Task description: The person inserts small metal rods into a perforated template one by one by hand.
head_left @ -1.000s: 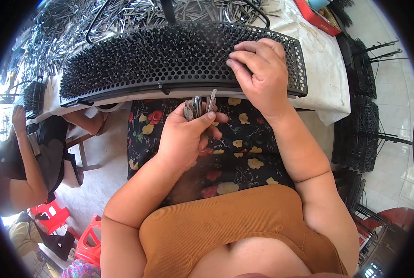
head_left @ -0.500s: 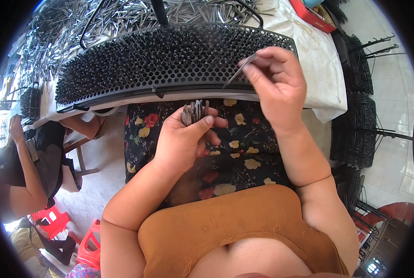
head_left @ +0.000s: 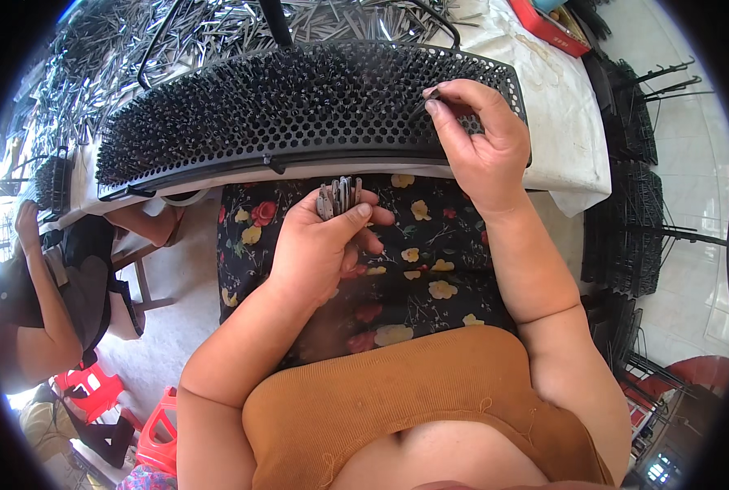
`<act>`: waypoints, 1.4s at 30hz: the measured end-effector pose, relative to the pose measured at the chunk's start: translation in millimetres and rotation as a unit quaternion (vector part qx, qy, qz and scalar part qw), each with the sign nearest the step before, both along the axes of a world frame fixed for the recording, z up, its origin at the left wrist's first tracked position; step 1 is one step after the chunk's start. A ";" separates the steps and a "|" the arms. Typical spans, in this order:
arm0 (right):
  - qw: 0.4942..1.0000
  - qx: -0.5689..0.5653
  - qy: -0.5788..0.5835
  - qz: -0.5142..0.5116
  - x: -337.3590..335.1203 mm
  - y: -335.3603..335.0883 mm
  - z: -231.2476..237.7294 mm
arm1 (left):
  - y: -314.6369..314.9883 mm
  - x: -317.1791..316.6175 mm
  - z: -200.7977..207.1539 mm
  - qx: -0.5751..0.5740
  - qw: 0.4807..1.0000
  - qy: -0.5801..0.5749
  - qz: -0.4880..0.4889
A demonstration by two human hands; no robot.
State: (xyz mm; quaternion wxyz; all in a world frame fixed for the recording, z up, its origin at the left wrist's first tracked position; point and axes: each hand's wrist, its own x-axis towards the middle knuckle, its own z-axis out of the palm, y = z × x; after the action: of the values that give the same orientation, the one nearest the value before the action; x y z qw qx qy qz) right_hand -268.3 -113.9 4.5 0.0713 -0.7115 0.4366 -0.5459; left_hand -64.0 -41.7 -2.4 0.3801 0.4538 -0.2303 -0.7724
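Note:
A curved black rack [head_left: 364, 139] full of round holes lies across the near edge of the table. Many thin dark metal pieces stand upright in its holes, fewer toward the near right edge. Below the rack, my left hand [head_left: 320, 237] is closed around a bundle of flat metal strips [head_left: 340, 196], their ends sticking up past the thumb. Over the right part of the rack, my right hand [head_left: 487, 143] pinches a thin metal strip [head_left: 432, 95] between thumb and fingertips. Most of that strip is dark against the rack, so I cannot tell whether its lower end sits in a hole.
Loose metal strips [head_left: 209, 33] cover the table behind the rack. A red box [head_left: 548, 28] stands at the back right on the white cloth [head_left: 564, 114]. More black racks [head_left: 630, 229] stack at the right. Another person [head_left: 54, 294] sits at the left, near red plastic stools [head_left: 160, 429].
My right hand has tipped the strip and lowered it to the rack; its length no longer stands out in front of the holes. My left hand has barely moved.

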 end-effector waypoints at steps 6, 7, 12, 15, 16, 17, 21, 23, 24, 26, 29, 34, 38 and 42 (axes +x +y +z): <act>0.999 -0.004 0.050 0.002 -0.9 -1.3 0.4 | -1.8 1.1 -2.1 -0.005 1.000 0.000 -0.013; 0.998 -0.003 0.070 0.002 -0.9 -1.4 0.4 | -2.0 1.2 -2.3 -0.004 1.000 0.002 -0.020; 0.991 -0.035 0.127 0.014 -1.8 -9.1 0.3 | -1.2 1.8 -4.5 -0.006 1.000 0.000 -0.020; 0.987 -0.032 0.159 0.010 -1.3 -9.8 -0.5 | -1.8 2.1 -4.6 -0.003 1.000 0.004 -0.024; 0.985 -0.029 0.170 0.004 -0.5 -8.7 0.7 | -1.8 2.3 -4.6 -0.002 1.000 0.008 -0.027; 0.983 -0.027 0.180 -0.002 0.9 -7.3 2.4 | -1.5 2.6 -3.8 -0.001 1.000 0.007 -0.026; 0.993 0.076 0.074 0.061 11.7 26.8 16.4 | 0.2 1.4 2.7 -0.008 0.999 0.018 -0.030; 0.941 0.305 -0.002 0.149 21.1 46.7 28.2 | 2.5 3.5 0.8 -0.019 0.999 0.023 -0.036; 0.882 0.429 -0.044 0.192 26.6 51.7 33.7 | 5.5 7.4 -4.5 -0.043 0.997 0.017 -0.054; 0.855 0.445 -0.121 0.236 32.2 58.2 17.3 | 7.5 7.1 -4.4 -0.067 0.995 0.012 -0.074; 0.833 0.459 -0.200 0.235 29.6 60.7 14.9 | 7.1 2.0 3.2 -0.070 0.992 -0.072 -0.080; 0.769 0.518 -0.308 0.215 27.4 60.0 16.8 | 7.5 -2.0 14.0 -0.044 0.998 0.027 -0.046; 0.823 0.441 -0.293 0.205 34.3 63.1 15.2 | 9.2 0.5 5.9 -0.060 0.996 0.027 -0.059; 0.877 0.385 -0.179 0.225 30.0 64.3 9.4 | 11.7 0.2 -0.3 -0.098 0.992 -0.020 -0.082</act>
State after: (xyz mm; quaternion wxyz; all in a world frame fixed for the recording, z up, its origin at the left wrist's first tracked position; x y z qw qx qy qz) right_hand -238.3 -49.5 13.9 0.5371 -0.5969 0.4204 -0.4226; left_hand -63.8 -29.9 -2.7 0.3534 0.4098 -0.3488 -0.7652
